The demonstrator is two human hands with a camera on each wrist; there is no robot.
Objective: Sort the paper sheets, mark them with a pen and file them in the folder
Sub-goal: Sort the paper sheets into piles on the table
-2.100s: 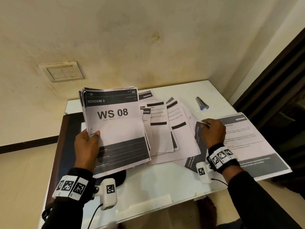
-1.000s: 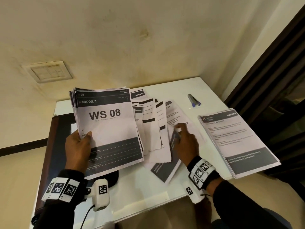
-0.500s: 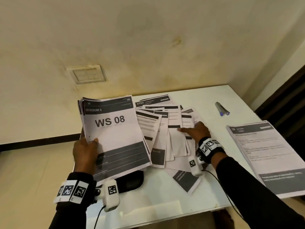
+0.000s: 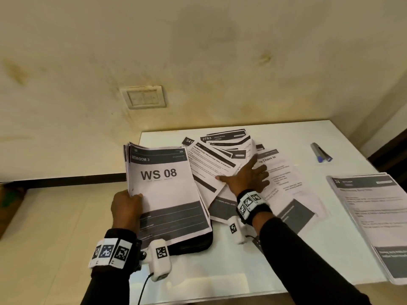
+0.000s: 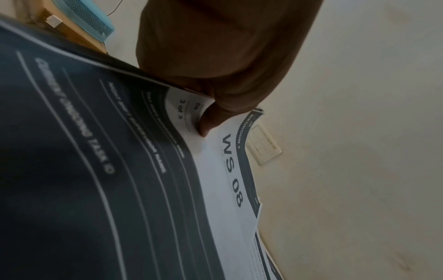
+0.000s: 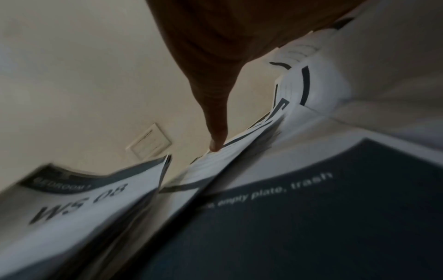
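Note:
My left hand (image 4: 126, 206) grips a stack of sheets (image 4: 165, 192) by its left edge, raised off the table, with "WS 08 / BEDROOM 3" on top; the thumb (image 5: 208, 121) presses the top page. My right hand (image 4: 246, 177) lies flat with fingers spread on the fanned loose sheets (image 4: 220, 155) in the middle of the white table (image 4: 231, 271). In the right wrist view its thumb (image 6: 215, 132) stretches straight over the sheets (image 6: 239, 157). A separate sorted stack (image 4: 372, 221) lies at the right edge. A grey pen with a blue cap (image 4: 320, 152) lies at the back right. A dark folder (image 4: 193, 245) peeks out under the held stack.
A cream wall with a switch plate (image 4: 143, 97) stands close behind the table. The table's left edge borders tiled floor (image 4: 44, 216). A dark door frame (image 4: 387, 146) rises at the far right. A blue-grey appliance (image 5: 84, 17) sits on the floor.
My right hand left the sorted stack at the right, moved left onto the fanned sheets and spread flat there. The left hand kept holding the WS 08 stack.

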